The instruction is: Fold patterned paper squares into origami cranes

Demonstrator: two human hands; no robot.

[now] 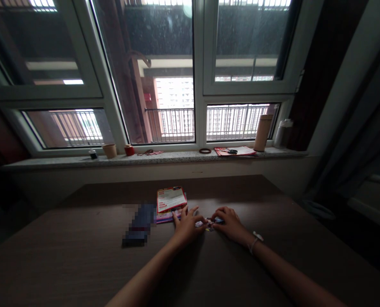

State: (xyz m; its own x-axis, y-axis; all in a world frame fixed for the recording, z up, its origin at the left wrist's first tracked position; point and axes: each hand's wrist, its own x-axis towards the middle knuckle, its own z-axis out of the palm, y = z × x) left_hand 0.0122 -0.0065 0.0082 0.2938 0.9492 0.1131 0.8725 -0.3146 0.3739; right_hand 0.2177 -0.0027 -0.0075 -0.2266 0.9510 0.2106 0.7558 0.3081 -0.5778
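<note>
My left hand (186,224) and my right hand (230,223) rest close together on a dark wooden table (81,264). Between their fingertips lies a small, colourful folded piece of paper (209,222), and both hands pinch it. The piece is too small and dim to make out further. Just beyond my left hand sits a stack of colourful paper sheets with a red and white printed card on top (169,200). A dark flat object, blurred out, (140,225) lies to the left of the stack.
A stone window sill (49,162) runs behind the table. On it stand a paper cup (109,150), a small red pot (129,149), a red leaflet with scissors (234,151), a tall tan flask (262,132) and a grey jug (283,133). A curtain (352,106) hangs at right.
</note>
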